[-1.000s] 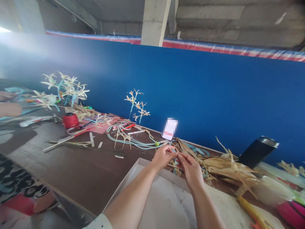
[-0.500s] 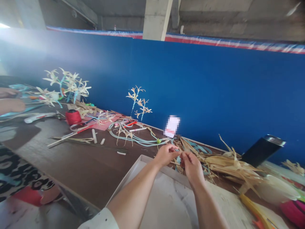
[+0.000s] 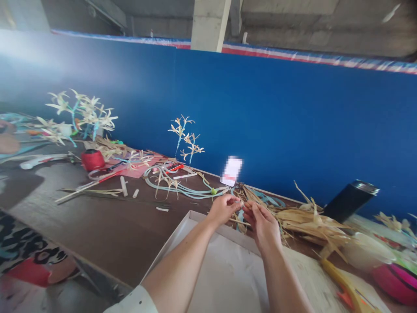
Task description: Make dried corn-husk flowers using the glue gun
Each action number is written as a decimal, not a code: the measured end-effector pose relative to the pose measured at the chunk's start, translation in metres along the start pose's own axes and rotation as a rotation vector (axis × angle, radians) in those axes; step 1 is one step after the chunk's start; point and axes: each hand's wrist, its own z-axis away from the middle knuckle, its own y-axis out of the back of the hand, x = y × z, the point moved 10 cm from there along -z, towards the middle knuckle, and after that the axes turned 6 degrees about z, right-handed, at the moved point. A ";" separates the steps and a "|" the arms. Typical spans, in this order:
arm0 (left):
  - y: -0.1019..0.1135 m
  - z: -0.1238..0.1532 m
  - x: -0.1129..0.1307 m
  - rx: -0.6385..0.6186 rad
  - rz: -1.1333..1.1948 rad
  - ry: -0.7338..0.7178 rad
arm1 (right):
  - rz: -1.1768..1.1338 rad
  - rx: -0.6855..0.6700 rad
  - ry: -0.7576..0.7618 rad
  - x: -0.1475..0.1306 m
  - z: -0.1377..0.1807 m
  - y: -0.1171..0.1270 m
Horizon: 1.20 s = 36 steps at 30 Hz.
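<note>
My left hand (image 3: 224,209) is closed in a pinch above the far rim of a shallow white tray (image 3: 187,226). Close beside it on the right, my right hand (image 3: 264,224) also pinches, fingertips almost meeting those of the left. Whatever sits between the fingertips is too small and hidden to make out. Right behind and beside the hands lies a heap of dried straw-coloured husks (image 3: 314,221) with pale blue strips among them. Past the left hand, looped pale blue cords (image 3: 185,190) rest on the brown table.
Pale husk flowers on blue stems (image 3: 93,111) stand at the left, near a red spool (image 3: 93,160). Two smaller sprays (image 3: 192,150) rise by the blue partition (image 3: 293,121). A tilted black flask (image 3: 348,202), yellow-handled tool (image 3: 339,278) and pink pouch (image 3: 395,280) are on the right.
My fingertips have drawn slightly apart, and the right hand has turned a little. The whole view has shifted slightly, so the table things sit further left. Another person's hand at far left shows less.
</note>
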 end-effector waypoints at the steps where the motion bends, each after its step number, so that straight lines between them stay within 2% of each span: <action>1: 0.001 0.000 0.000 0.010 -0.008 -0.004 | -0.062 -0.024 -0.016 -0.001 0.002 -0.004; 7: 0.004 0.000 0.010 0.058 -0.046 -0.096 | -0.191 -0.146 -0.059 -0.007 0.013 -0.021; 15: -0.002 0.006 0.025 0.073 -0.271 -0.237 | -0.164 -0.234 -0.055 -0.006 0.018 -0.034; 22: 0.002 0.007 0.031 0.106 -0.229 -0.286 | -0.151 -0.178 -0.084 -0.003 0.014 -0.024; 27: 0.010 0.004 0.026 0.149 -0.103 -0.221 | -0.088 -0.075 -0.094 -0.003 0.011 -0.011; 29: 0.006 0.001 0.019 0.094 0.030 -0.148 | -0.077 -0.065 -0.091 -0.004 0.010 -0.011; 34: -0.026 0.003 0.004 -0.195 0.407 0.066 | -0.098 -0.123 -0.087 -0.001 0.011 -0.017; 36: -0.034 0.005 0.001 -0.252 0.493 0.106 | -0.115 -0.160 -0.074 -0.001 0.011 -0.021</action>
